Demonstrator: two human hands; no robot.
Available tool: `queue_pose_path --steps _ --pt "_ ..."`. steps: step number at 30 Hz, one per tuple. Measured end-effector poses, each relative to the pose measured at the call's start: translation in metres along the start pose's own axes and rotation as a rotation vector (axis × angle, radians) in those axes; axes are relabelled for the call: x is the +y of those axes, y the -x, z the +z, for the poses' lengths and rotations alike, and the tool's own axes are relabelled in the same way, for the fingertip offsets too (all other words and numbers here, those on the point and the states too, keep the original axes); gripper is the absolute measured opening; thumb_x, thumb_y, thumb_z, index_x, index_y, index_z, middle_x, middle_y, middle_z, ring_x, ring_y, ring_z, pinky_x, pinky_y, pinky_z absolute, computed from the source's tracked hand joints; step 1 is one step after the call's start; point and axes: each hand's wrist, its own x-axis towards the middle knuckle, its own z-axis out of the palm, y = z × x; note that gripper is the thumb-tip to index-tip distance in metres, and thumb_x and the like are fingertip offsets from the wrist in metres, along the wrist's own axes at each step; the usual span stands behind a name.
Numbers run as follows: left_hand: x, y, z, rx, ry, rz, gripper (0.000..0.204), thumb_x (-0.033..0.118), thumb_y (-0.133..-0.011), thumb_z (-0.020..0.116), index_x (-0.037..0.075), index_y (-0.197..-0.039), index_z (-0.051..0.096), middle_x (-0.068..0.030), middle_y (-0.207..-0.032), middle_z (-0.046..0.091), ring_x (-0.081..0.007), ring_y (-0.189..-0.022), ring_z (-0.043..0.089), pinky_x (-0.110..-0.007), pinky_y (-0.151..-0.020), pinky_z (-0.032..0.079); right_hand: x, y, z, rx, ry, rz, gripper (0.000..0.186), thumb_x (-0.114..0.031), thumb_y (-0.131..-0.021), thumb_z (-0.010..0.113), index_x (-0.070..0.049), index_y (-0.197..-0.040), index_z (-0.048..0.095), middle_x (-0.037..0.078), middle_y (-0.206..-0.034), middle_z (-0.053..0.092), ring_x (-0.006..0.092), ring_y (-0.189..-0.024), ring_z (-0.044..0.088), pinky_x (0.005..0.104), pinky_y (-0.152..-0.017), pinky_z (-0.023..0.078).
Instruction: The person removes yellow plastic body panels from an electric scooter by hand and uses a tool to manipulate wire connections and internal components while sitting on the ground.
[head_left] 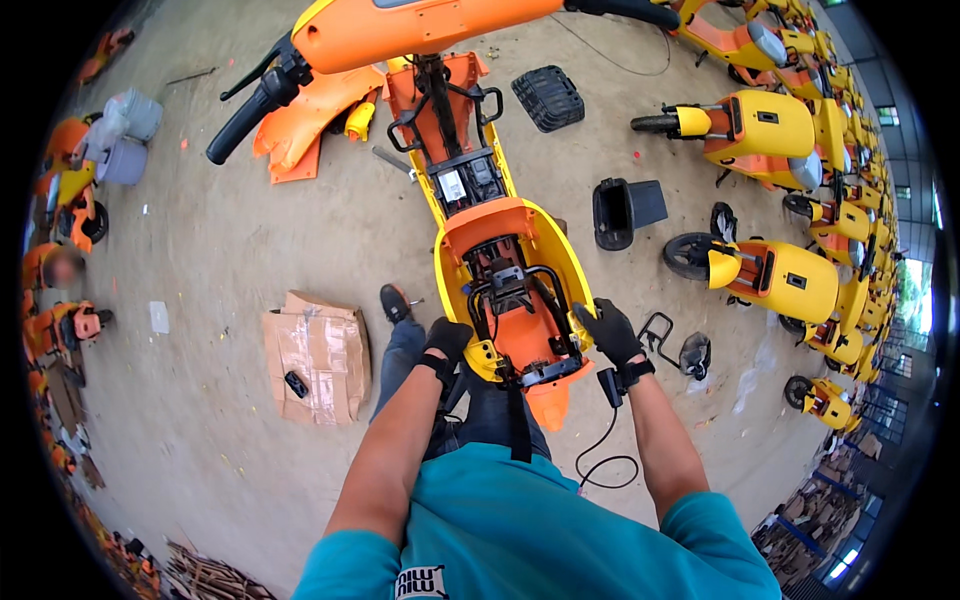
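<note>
The scooter (505, 250), orange and yellow with its seat off and the frame and wiring bare, stands on the concrete floor (230, 250) right in front of the person, tail toward them. Both gloved hands grip the yellow rear body shell from either side, likely to steady or shift it: the left hand (447, 340) is closed over the shell's left rear edge, the right hand (610, 333) is closed on its right rim. A black cable (603, 455) with a small box hangs from the right wrist and loops down beside the leg, where it could snag. Just left lies a flattened cardboard box (318, 355) with a small black part on it. To the right sit a loose black rack (655, 330) and a black bin (620, 212). Farther off, detached orange panels (305, 115) and a black footboard mat (548, 97) lie on the floor, and rows of parked yellow scooters (770, 130) hem in the right side.
</note>
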Motion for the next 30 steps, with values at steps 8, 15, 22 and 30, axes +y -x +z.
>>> queue_pose_path --steps 8,15,22,30 --pt "0.048 0.016 -0.043 0.016 -0.267 0.064 0.027 0.018 -0.073 0.062 -0.003 -0.088 0.066 -0.0252 -0.083 0.066 -0.0367 -0.085 0.066 -0.043 -0.071 0.053 -0.049 -0.014 0.013 -0.033 0.481 -0.005 0.065 -0.054 -0.075 0.068 0.003 -0.103 0.057 0.023 -0.090 0.066 0.0341 -0.089 0.065 0.0406 -0.073 0.050" --pt "0.088 0.022 -0.072 0.033 -0.273 0.121 0.031 0.020 -0.070 0.058 -0.008 -0.081 0.065 -0.0304 -0.079 0.063 -0.0412 -0.081 0.064 -0.045 -0.069 0.051 -0.033 -0.045 0.016 0.141 0.613 0.009 0.035 -0.036 -0.078 0.060 -0.001 -0.086 0.060 0.023 -0.086 0.064 0.0396 -0.085 0.061 0.0481 -0.073 0.048" --pt "0.097 0.000 -0.104 -0.037 -0.372 0.173 0.031 0.026 -0.073 0.063 -0.005 -0.079 0.066 -0.0265 -0.078 0.064 -0.0386 -0.080 0.065 -0.045 -0.070 0.052 -0.071 -0.073 -0.011 0.190 0.638 -0.256 0.027 -0.028 -0.075 0.056 -0.003 -0.081 0.061 0.023 -0.083 0.062 0.0412 -0.083 0.059 0.0491 -0.074 0.047" --pt "0.118 -0.044 -0.165 -0.329 0.117 0.137 0.025 0.012 -0.073 0.063 -0.008 -0.088 0.064 -0.0150 -0.078 0.066 -0.0248 -0.069 0.067 -0.034 -0.057 0.054 -0.197 -0.110 -0.030 0.085 0.593 -0.268 0.038 -0.033 -0.072 0.063 0.003 -0.083 0.064 0.026 -0.084 0.063 0.0395 -0.085 0.062 0.0445 -0.072 0.048"
